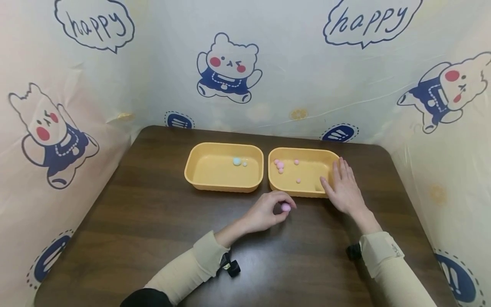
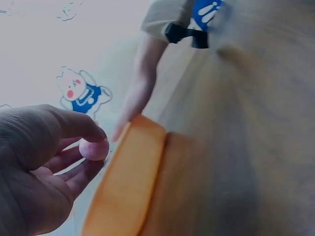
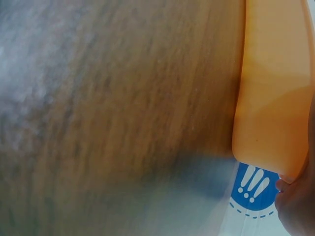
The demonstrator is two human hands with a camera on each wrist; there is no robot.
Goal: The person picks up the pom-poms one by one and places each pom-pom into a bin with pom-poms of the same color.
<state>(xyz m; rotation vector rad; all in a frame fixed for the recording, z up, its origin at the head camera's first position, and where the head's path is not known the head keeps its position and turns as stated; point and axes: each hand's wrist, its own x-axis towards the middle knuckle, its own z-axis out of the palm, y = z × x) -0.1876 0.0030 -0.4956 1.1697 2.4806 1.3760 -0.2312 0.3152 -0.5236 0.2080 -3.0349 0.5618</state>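
My left hand [image 1: 266, 212] pinches a small pink ball [image 1: 285, 207] between thumb and fingers, just in front of the right yellow tray [image 1: 299, 194]. The left wrist view shows the same pink ball [image 2: 94, 149] at the fingertips, beside the tray's orange-looking side [image 2: 130, 182]. On the right tray's right end lies my right hand [image 1: 346, 189], its fingers straight along the rim and its thumb spread over the inside. Several smaller pink balls [image 1: 280, 165] sit in that tray, mostly toward its left end.
A second yellow tray [image 1: 224, 187] stands close on the left, with a light blue ball [image 1: 237, 161] and a smaller pale one [image 1: 244, 164] in it. Both trays are on a dark wooden table [image 1: 153, 213]. Printed cloth [image 1: 291, 76] hangs behind and at both sides.
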